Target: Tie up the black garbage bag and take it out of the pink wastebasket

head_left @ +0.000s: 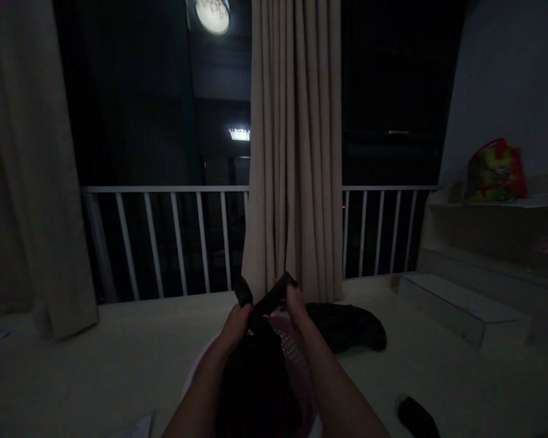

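Both hands grip a black garment (258, 377) above a pink perforated basket (292, 347). My left hand (236, 322) is closed around one part, and a short dark end sticks up beyond its fingers. A dark strip of the cloth runs across to my right hand (295, 301), which is closed on it. Below the hands the cloth hangs down into the basket and hides much of its inside. In this dim light I cannot tell what kind of garment it is.
A black cloth bundle (347, 325) lies right of the basket, and a small black item (416, 417) is nearer. Ahead are a beige curtain (296, 152) and a white railing (164, 190). A clear box (466, 307) and a colourful bag (495, 171) stand at right.
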`<state>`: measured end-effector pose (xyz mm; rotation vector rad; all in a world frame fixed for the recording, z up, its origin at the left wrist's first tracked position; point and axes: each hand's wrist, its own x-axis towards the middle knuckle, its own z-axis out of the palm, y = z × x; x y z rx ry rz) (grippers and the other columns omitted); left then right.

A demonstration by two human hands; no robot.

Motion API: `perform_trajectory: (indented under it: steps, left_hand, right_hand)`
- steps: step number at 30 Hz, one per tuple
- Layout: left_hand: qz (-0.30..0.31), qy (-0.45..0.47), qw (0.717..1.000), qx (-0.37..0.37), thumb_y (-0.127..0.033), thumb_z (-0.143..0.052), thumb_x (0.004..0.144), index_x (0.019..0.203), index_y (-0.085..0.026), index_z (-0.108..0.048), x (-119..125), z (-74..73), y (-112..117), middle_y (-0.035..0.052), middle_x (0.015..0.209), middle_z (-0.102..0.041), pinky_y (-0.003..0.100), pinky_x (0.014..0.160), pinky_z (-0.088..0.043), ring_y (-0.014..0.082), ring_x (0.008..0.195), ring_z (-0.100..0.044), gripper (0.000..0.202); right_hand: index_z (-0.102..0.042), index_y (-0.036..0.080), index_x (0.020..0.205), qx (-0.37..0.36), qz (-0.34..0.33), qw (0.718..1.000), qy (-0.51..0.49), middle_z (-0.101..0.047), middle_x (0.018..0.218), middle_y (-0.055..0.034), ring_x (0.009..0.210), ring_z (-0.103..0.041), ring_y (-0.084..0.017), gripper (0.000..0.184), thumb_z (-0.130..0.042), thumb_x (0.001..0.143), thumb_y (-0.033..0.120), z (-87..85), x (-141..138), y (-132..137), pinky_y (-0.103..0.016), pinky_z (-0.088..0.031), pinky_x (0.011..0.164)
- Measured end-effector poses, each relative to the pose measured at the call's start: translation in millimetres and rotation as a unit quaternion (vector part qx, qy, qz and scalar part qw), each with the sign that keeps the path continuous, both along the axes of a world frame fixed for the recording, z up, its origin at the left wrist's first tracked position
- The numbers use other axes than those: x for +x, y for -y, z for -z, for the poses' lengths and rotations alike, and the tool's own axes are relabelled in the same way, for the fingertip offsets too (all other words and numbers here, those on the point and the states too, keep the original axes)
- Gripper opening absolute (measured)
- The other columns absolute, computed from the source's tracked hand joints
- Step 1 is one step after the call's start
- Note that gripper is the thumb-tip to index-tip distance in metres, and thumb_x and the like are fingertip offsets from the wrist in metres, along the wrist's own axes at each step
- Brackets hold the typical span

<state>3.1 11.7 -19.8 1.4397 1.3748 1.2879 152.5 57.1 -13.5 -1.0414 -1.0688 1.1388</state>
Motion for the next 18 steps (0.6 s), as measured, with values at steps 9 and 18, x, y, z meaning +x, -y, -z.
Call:
perform_trajectory:
  steps: [9, 18]
  left_hand:
    - [0.012, 0.017, 0.999, 0.027, -0.035, -0.054, 0.061, 0.07, -0.013, -0.058, 5, -3.6, 8, 0.0017, 0.062, -0.057, 0.027, 0.057, -0.041, 0.0179, 0.062, -0.053, 0.024]
    - [0.068, -0.017, 0.998, 0.006, -0.032, -0.059, 0.06, 0.079, -0.011, -0.063, 12, -10.9, 16, 0.0041, 0.067, -0.063, 0.029, 0.062, -0.044, 0.0227, 0.073, -0.058, 0.028]
  right_hand:
    - [-0.066, 0.016, 0.093, 0.058, 0.014, 0.998, 0.033, -0.067, 0.081, -0.0029, 0.072, -0.06, -0.016, 0.036, -0.052, 0.06, 0.018, 6.9, -10, -1, -0.025, -0.046, 0.062]
    - [-0.066, 0.014, 0.081, 0.057, 0.013, 0.996, 0.063, -0.066, 0.08, -0.0048, 0.073, -0.058, -0.016, 0.031, -0.061, 0.06, 0.036, 6.4, -12, -2, -0.026, -0.044, 0.064]
